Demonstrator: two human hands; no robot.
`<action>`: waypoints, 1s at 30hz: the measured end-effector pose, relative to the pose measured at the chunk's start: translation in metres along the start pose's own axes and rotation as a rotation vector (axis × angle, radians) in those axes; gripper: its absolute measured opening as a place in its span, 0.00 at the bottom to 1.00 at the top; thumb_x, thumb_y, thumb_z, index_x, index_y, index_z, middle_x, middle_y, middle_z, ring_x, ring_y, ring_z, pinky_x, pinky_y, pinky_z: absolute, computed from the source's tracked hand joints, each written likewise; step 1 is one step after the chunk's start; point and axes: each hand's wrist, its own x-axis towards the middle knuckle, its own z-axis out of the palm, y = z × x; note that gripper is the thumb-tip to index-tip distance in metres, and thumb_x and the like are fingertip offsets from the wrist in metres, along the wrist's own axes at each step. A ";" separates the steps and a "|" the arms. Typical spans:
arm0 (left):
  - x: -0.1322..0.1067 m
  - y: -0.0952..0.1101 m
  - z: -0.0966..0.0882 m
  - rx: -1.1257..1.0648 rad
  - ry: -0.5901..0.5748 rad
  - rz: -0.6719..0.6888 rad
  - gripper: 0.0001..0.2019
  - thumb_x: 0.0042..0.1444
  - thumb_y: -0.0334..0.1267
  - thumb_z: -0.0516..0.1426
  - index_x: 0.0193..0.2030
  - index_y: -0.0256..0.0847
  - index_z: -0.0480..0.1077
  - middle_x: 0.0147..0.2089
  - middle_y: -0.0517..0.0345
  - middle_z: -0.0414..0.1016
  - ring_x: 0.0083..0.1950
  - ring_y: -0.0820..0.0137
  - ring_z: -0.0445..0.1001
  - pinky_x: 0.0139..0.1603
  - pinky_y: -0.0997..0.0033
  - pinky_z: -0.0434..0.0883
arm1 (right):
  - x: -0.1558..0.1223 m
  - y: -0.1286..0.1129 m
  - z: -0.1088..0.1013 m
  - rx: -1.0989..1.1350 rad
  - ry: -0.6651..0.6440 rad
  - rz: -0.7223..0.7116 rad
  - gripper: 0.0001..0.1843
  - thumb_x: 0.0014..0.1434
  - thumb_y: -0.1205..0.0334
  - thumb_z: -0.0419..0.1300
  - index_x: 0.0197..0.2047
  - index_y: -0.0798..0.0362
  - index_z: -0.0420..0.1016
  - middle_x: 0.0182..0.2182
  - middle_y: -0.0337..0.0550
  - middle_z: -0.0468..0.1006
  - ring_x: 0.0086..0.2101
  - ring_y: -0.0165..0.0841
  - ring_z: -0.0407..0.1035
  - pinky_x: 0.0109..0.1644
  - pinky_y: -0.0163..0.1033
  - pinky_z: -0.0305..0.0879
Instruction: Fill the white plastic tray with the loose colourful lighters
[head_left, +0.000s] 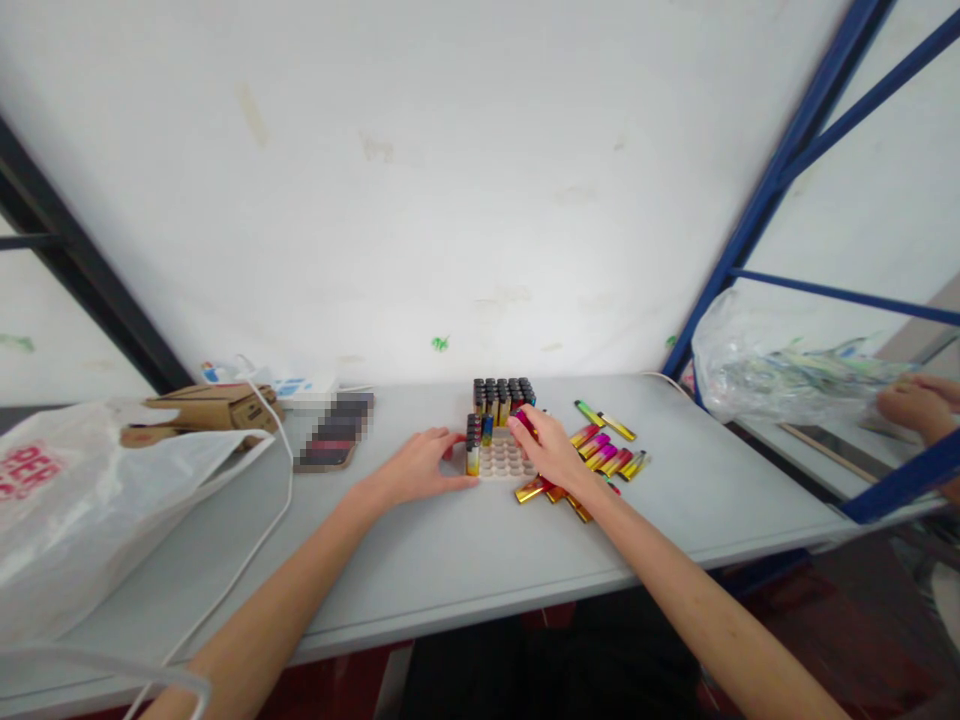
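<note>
A pale tray (504, 462) with round holes sits on the table, several lighters (504, 400) with black tops standing upright in its back rows. Along its left side runs a column of upright lighters (472, 458), and a blue lighter (487, 430) stands beside them. My left hand (420, 465) grips the tray's left edge, thumb at the front corner and fingers behind. Over the tray's right part, my right hand (551, 448) is closed on a magenta lighter (523, 420). Loose shiny lighters (600, 455) lie right of the tray, some partly hidden under my right forearm.
A phone (334, 435), partly pixelated, lies left of the tray. Farther left are a cardboard box (217, 405), a white plastic bag (97, 500) and a white cable (281, 500). Beyond the blue metal frame (780, 180) at right, another person's hands (915, 405) are near a clear bag (765, 360).
</note>
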 end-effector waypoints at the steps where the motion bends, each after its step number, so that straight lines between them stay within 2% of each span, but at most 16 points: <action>1: 0.000 0.000 0.000 0.000 0.000 -0.002 0.27 0.55 0.63 0.60 0.46 0.39 0.74 0.41 0.51 0.75 0.41 0.60 0.74 0.43 0.64 0.69 | 0.000 -0.001 0.000 -0.023 -0.002 -0.027 0.18 0.73 0.50 0.48 0.33 0.50 0.64 0.31 0.40 0.72 0.32 0.33 0.66 0.38 0.37 0.59; 4: 0.000 -0.001 0.001 -0.008 0.002 -0.006 0.27 0.55 0.63 0.60 0.45 0.39 0.74 0.41 0.51 0.75 0.40 0.60 0.74 0.42 0.64 0.69 | -0.001 -0.003 -0.002 -0.072 -0.029 -0.087 0.22 0.73 0.48 0.48 0.30 0.50 0.64 0.30 0.40 0.72 0.32 0.34 0.66 0.39 0.38 0.59; 9: 0.002 -0.001 0.000 -0.001 0.001 0.001 0.28 0.54 0.64 0.60 0.44 0.39 0.74 0.40 0.51 0.76 0.40 0.59 0.74 0.41 0.64 0.69 | -0.002 -0.006 -0.004 -0.036 -0.085 -0.014 0.22 0.73 0.46 0.51 0.30 0.50 0.67 0.24 0.36 0.73 0.26 0.31 0.65 0.34 0.37 0.56; 15: 0.002 0.002 -0.002 0.021 -0.017 -0.005 0.27 0.55 0.63 0.60 0.43 0.38 0.73 0.40 0.51 0.76 0.40 0.59 0.74 0.41 0.65 0.69 | 0.000 0.001 0.002 -0.131 -0.146 -0.081 0.18 0.73 0.50 0.53 0.33 0.51 0.68 0.28 0.39 0.76 0.29 0.33 0.68 0.35 0.36 0.56; 18: 0.002 0.002 -0.002 0.031 -0.011 -0.008 0.26 0.55 0.63 0.60 0.43 0.38 0.73 0.40 0.51 0.75 0.40 0.60 0.74 0.41 0.65 0.69 | 0.001 -0.001 0.005 -0.192 -0.195 -0.118 0.15 0.74 0.52 0.51 0.38 0.52 0.69 0.34 0.43 0.78 0.34 0.35 0.71 0.39 0.37 0.59; 22: 0.002 -0.001 0.001 0.019 0.002 0.000 0.26 0.55 0.63 0.60 0.42 0.39 0.73 0.40 0.52 0.75 0.40 0.60 0.74 0.41 0.65 0.69 | 0.002 -0.008 0.010 -0.259 -0.255 -0.099 0.14 0.75 0.53 0.49 0.45 0.53 0.68 0.38 0.48 0.79 0.37 0.37 0.73 0.40 0.37 0.62; 30: 0.003 -0.004 0.003 0.013 0.005 0.002 0.27 0.54 0.64 0.60 0.42 0.39 0.73 0.39 0.51 0.76 0.40 0.59 0.74 0.41 0.64 0.69 | 0.005 -0.008 0.013 -0.389 -0.264 -0.081 0.18 0.75 0.52 0.49 0.44 0.55 0.72 0.38 0.50 0.80 0.38 0.38 0.75 0.41 0.39 0.65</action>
